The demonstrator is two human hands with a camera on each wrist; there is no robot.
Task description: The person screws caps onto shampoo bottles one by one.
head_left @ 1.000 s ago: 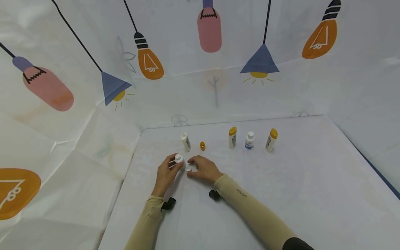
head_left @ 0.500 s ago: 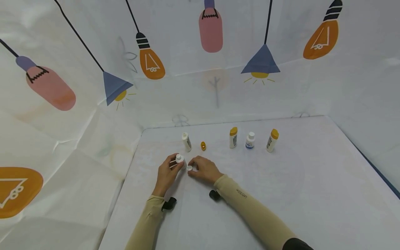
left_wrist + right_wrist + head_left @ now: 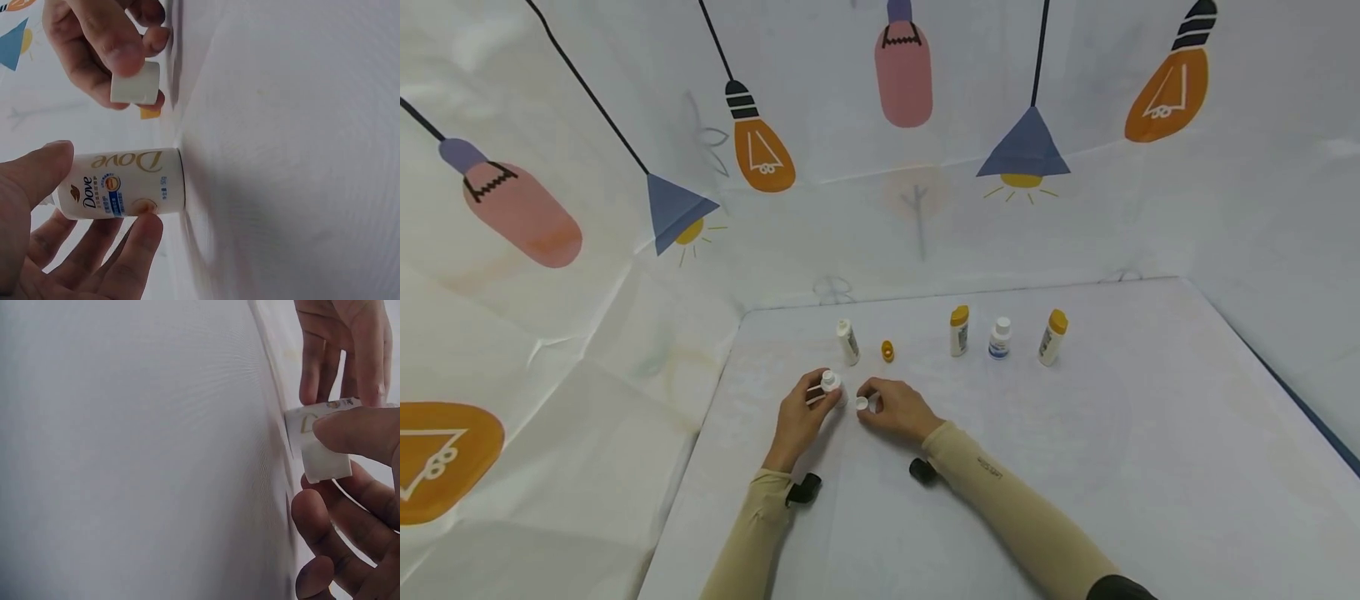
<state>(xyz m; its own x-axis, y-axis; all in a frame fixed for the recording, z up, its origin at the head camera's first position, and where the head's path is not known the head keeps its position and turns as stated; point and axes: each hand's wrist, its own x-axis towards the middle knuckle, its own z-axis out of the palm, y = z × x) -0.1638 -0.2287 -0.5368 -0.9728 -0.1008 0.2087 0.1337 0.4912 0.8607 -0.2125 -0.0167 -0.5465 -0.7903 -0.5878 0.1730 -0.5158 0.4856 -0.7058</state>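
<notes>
My left hand (image 3: 797, 423) grips a small white Dove bottle (image 3: 128, 182) between thumb and fingers. It stands upright with its base at the table, and its white neck shows uncapped in the head view. Just to the right, my right hand (image 3: 904, 410) pinches a white cap (image 3: 139, 84) between thumb and fingers. A short gap separates the cap from the bottle, and the cap's round end faces the head camera. In the right wrist view the thumb and cap overlap part of the bottle (image 3: 306, 422).
Behind my hands stand a white bottle without its cap (image 3: 847, 342) and a loose yellow cap (image 3: 887, 351). Farther right are a yellow-capped bottle (image 3: 958, 332), a white-capped bottle (image 3: 1000, 338) and another yellow-capped bottle (image 3: 1052, 337). A lamp-printed sheet (image 3: 850, 225) rises behind the white table (image 3: 1075, 467).
My right hand has moved slightly right with the cap, widening the gap to the bottle. My left hand and its bottle stay in about the same place.
</notes>
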